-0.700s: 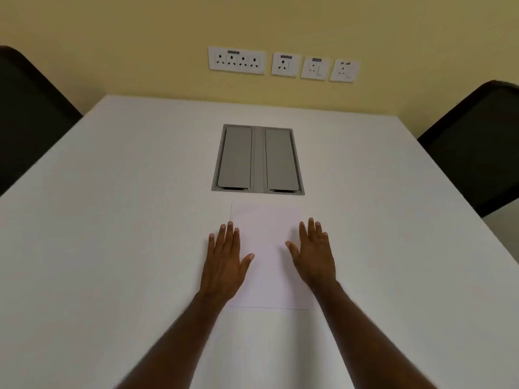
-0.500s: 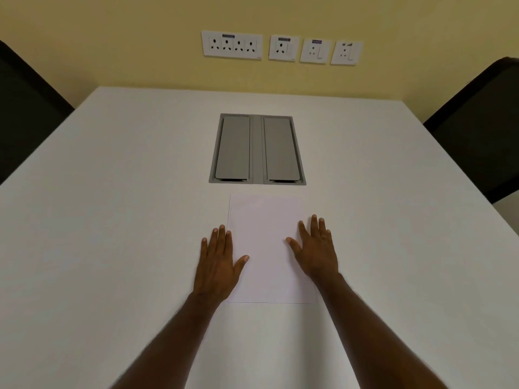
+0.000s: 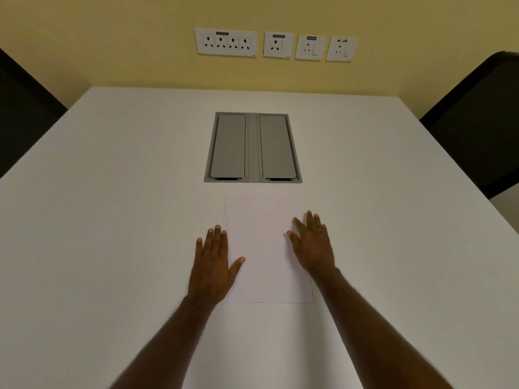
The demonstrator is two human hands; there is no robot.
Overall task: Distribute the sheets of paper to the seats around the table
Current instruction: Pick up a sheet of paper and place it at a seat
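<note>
Head view, left to right: the risk, as I judge it, is flat palms sliding several sheets at once or skewing the paper (image 3: 264, 248) on the smooth worktop (image 3: 112, 220); left hand (image 3: 213, 262) lies spread at its left edge, right hand (image 3: 313, 245) flat on its right side; neither grip clasps anything.

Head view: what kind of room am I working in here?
Probably a meeting room: a white table with a recessed grey cable box, dark chairs at both sides, and wall sockets.
</note>
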